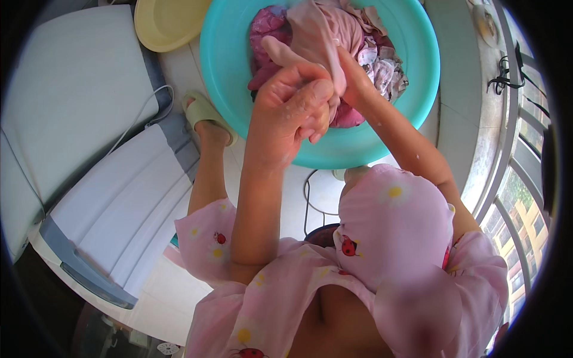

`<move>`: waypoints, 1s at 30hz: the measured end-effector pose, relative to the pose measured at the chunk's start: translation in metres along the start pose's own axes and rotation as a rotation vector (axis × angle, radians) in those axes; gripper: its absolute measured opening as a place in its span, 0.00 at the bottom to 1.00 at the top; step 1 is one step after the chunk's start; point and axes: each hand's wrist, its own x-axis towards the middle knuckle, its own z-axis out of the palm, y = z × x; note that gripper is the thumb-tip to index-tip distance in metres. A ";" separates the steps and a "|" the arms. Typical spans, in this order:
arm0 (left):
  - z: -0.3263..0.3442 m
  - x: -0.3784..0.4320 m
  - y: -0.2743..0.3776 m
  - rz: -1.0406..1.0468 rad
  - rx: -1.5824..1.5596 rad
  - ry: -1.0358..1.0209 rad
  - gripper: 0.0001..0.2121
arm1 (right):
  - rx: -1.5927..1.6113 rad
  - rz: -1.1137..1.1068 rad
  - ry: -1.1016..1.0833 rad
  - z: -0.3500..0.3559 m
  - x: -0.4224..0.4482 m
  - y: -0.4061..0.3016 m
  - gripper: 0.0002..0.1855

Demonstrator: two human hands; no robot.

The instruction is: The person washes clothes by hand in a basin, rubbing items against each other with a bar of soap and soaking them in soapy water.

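My left hand (pixel 295 105) is closed around a fold of a wet pale pink garment (pixel 313 38), with specks of suds on the skin. My right hand (pixel 355 80) holds the same cloth from the right side, its fingers partly hidden by the fabric. Both hands are above a large turquoise plastic basin (pixel 353 152). Inside it, under and around the pale garment, lie darker pink cloth (pixel 268 33), foamy on top, and a printed light-coloured cloth (pixel 382 71).
A yellow plastic basin (pixel 168 24) stands at the upper left. A white and grey appliance (pixel 121 210) and a pale box-shaped thing (pixel 80 71) flank my left leg, with a white cord (pixel 138 118) between them. Window railings (pixel 515 156) run along the right.
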 end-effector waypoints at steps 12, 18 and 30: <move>-0.092 0.065 -0.118 0.900 1.585 0.775 0.17 | -1.273 -0.600 -0.165 0.089 -0.065 -0.007 0.24; -0.073 0.071 -0.115 0.887 1.383 0.430 0.25 | -1.537 -0.648 0.139 0.030 0.003 -0.030 0.22; -0.099 0.065 -0.120 0.130 -0.910 -0.082 0.30 | -1.893 -0.953 0.105 0.068 -0.019 -0.024 0.21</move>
